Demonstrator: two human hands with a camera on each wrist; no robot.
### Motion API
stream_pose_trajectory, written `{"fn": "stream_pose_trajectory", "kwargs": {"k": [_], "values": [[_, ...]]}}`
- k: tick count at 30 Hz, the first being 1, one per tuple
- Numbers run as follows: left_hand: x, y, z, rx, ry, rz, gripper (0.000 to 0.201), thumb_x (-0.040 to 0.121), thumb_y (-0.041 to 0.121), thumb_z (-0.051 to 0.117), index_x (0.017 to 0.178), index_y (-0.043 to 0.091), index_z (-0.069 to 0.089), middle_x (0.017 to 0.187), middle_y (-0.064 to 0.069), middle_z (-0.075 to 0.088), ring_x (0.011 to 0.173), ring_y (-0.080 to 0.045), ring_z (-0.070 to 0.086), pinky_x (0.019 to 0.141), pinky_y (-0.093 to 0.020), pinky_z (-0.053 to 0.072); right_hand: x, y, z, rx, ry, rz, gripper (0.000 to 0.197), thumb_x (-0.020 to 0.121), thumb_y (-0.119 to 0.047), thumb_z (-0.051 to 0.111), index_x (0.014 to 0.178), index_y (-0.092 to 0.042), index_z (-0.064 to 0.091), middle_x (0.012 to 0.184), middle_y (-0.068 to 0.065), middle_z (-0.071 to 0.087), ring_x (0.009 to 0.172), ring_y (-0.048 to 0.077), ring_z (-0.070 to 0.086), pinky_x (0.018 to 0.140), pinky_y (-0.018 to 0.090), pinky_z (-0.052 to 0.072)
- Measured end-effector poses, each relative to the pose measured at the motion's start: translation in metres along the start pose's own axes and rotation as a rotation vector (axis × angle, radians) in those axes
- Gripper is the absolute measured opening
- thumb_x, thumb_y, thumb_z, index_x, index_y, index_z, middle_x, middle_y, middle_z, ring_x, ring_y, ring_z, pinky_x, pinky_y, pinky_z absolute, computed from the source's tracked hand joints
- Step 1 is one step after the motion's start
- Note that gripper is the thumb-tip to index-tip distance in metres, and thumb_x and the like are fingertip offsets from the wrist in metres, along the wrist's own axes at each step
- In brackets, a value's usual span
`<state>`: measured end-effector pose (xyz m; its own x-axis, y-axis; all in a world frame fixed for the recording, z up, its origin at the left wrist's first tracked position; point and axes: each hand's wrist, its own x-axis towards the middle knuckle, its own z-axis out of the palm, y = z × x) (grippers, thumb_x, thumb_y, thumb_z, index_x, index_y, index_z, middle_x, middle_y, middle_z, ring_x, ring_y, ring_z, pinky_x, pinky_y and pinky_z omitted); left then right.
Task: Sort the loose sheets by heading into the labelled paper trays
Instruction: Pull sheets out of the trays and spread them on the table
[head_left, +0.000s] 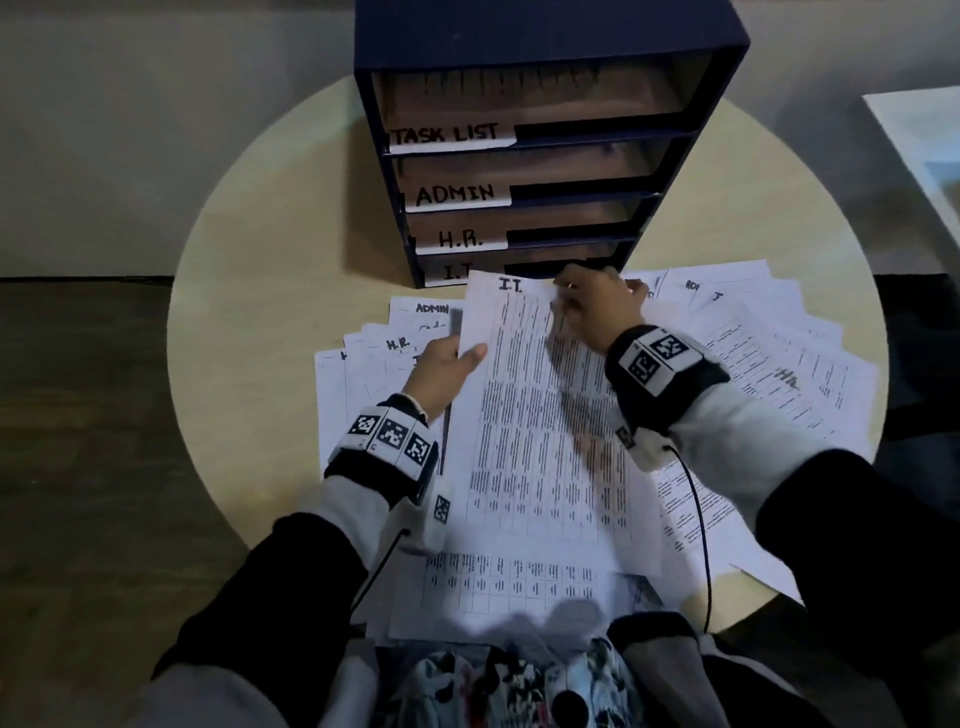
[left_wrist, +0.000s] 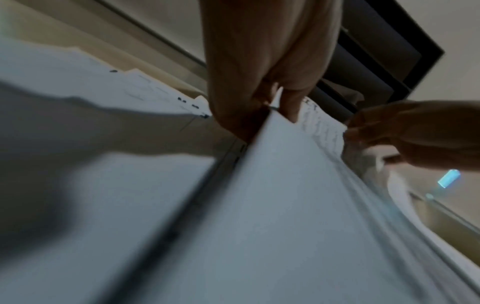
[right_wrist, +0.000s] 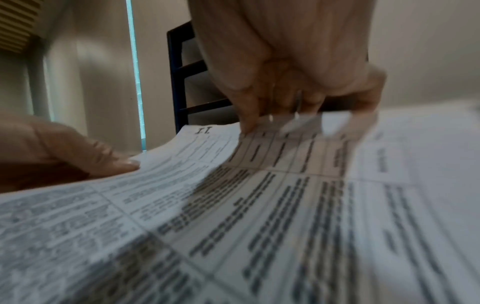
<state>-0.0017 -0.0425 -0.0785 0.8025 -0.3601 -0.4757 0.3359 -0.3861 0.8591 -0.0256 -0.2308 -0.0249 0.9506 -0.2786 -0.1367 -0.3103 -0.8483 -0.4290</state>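
Note:
A printed sheet headed "I.T." (head_left: 524, 415) is lifted off the pile of loose sheets (head_left: 779, 364) on the round table (head_left: 249, 291). My left hand (head_left: 447, 364) pinches its left edge, thumb on top, as the left wrist view shows at the sheet edge (left_wrist: 275, 127). My right hand (head_left: 592, 306) holds its top right part, fingers curled down on the paper (right_wrist: 259, 144). A dark blue tray unit (head_left: 540, 156) stands behind, with slots labelled TASK LIST, ADMIN, H.R. and I.T. The sheet's top edge is right in front of the I.T. slot (head_left: 519, 267).
Sheets headed ADMIN (head_left: 431, 309) and H.R. (head_left: 397, 344) lie fanned at the left, more at the right. A white surface (head_left: 919, 145) stands at the far right. Cables run from both wrist units across the papers.

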Motion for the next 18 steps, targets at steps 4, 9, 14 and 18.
{"fn": "stream_pose_trajectory", "kwargs": {"k": [4,9,14,18], "values": [[0.008,0.003,-0.007,0.006,0.171,-0.078,0.034,0.098,0.02,0.045,0.125,0.003,0.055,0.125,-0.012,0.06,0.116,-0.028,0.055,0.105,-0.041,0.04,0.011,0.01,0.002,0.041,0.065,0.217,0.025,0.089,-0.026,0.053,0.112,-0.024,0.06,0.133,0.005,0.045,0.126,0.029,0.034,0.104,0.048,0.025],[0.028,0.014,-0.017,-0.034,0.239,-0.161,0.037,0.098,0.021,0.043,0.13,0.002,0.051,0.131,-0.011,0.054,0.122,-0.028,0.049,0.097,-0.03,0.037,0.006,0.042,0.002,0.354,-0.044,0.413,0.064,0.086,-0.027,0.062,0.14,-0.012,0.031,0.14,0.018,0.035,0.125,0.033,0.041,0.102,0.04,0.035],[0.052,0.036,-0.021,-0.137,0.278,-0.219,0.046,0.099,0.025,0.041,0.138,0.001,0.038,0.144,-0.012,0.041,0.132,-0.03,0.039,0.107,-0.036,0.033,-0.002,0.065,0.008,0.733,-0.087,0.469,0.015,0.086,-0.011,0.063,0.098,-0.005,0.057,0.083,0.013,0.06,0.079,0.024,0.056,0.072,0.035,0.049],[0.079,0.046,-0.021,-0.203,0.306,-0.212,0.042,0.097,0.022,0.043,0.132,-0.002,0.044,0.135,-0.021,0.049,0.126,-0.035,0.047,0.09,-0.031,0.044,-0.021,0.076,0.005,0.999,-0.204,0.466,0.017,0.086,-0.001,0.059,0.072,-0.007,0.052,0.056,0.004,0.042,0.042,0.01,0.041,0.044,0.017,0.03]]}}
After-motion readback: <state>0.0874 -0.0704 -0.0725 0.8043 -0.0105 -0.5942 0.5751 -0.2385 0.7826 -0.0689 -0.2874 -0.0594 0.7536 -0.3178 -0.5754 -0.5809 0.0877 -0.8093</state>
